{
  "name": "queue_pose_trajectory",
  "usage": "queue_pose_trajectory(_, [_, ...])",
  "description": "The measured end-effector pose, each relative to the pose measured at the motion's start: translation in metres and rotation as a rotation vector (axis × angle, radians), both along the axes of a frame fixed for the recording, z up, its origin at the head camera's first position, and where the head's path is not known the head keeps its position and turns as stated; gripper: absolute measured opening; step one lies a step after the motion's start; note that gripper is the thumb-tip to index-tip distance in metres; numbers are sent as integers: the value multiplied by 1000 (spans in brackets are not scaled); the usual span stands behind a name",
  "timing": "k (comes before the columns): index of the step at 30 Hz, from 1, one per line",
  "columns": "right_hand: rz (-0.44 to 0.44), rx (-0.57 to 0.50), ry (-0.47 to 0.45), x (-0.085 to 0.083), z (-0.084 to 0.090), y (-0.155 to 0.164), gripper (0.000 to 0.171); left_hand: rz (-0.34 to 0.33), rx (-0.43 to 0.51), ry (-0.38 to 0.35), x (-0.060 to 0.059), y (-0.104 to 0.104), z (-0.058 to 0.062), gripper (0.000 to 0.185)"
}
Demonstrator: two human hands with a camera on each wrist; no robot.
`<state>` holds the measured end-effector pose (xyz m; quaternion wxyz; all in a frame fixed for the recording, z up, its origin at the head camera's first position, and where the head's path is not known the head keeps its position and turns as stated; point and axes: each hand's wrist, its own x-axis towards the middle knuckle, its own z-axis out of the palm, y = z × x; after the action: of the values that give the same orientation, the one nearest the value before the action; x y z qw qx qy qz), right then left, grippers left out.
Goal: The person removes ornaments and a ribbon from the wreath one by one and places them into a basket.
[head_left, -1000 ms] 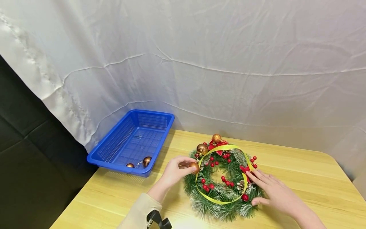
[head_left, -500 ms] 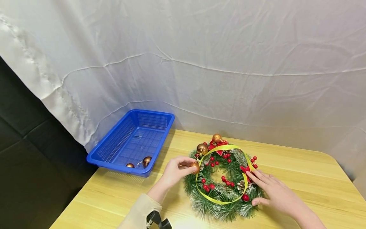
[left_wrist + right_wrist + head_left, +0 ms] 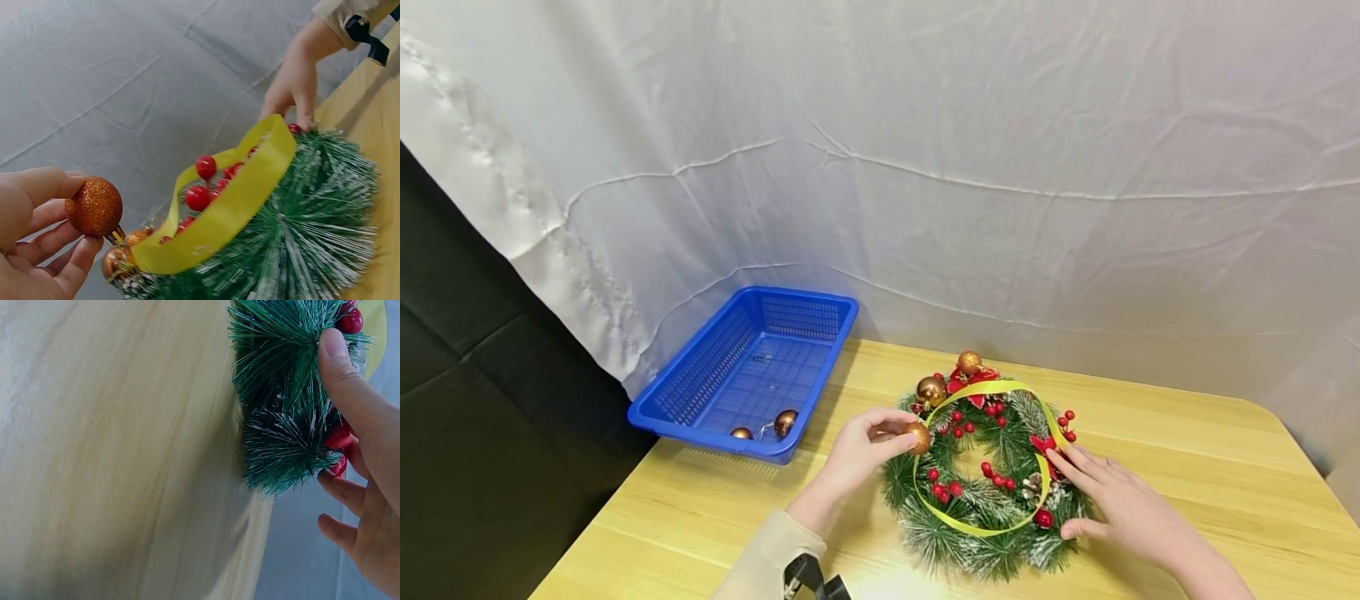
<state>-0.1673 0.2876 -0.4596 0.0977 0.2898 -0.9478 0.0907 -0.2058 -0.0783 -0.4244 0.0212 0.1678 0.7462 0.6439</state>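
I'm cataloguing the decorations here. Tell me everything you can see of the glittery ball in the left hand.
The glitter ball is a small round ornament, coppery orange with a rough sparkling coat. A gold metal cap sits at its lower end. The left hand pinches it between thumb and fingers, holding it at the left inner edge of the wreath, close to the yellow ribbon. Whether it is fastened to the wreath is unclear.

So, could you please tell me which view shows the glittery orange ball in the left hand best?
The left wrist view: the glittery orange ball fills the near frame, pinched by the left hand. The head view shows it small; the right wrist view misses it.
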Motion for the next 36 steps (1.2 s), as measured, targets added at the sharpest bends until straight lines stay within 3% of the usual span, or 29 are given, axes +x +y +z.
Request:
queue_pose_trajectory(10, [2,-1,9,0,-2,1,93,24,45,43,-5,-8,19,31])
queue_pose_trajectory(25, [-7,2,-24,0,-1,1,92,111,82,126,-7,-34,48,29])
queue_pose_trajectory(31, [-14,-5,-41,0,-1,1,92,169,56,112,-7,-49,51,31])
queue_pose_trajectory(36, [-15,-4,-46,-1,-1,1,92,203,55,142,-11,-64,46,32])
